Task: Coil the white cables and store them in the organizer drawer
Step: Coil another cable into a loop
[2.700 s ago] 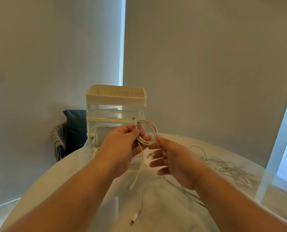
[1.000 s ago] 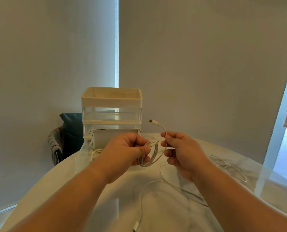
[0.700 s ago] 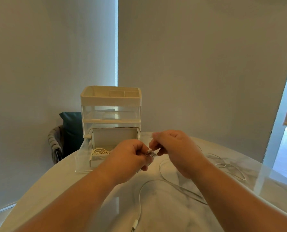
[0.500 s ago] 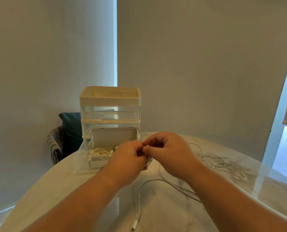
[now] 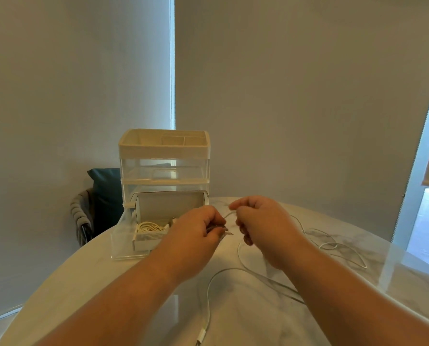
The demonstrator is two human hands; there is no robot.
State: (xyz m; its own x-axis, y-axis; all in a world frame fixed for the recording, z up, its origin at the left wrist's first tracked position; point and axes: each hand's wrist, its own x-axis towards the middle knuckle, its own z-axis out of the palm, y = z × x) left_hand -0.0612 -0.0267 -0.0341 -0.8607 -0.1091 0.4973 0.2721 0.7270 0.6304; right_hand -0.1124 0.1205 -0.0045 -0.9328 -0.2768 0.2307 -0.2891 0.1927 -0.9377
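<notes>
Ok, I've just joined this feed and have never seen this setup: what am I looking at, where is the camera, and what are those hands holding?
There is no machine here. These are a person's two bare hands, and the single picture comes from a camera worn on the head, looking forward and down. The left hand has its grip closed around a small bundle of white cable. The right hand pinches a strand running from that bundle. On the marble table stands a clear organizer with its bottom drawer pulled out. In the drawer sits an open white box holding a coiled cable. One loose cable runs toward the front edge, and a second loose cable lies to the right.
</notes>
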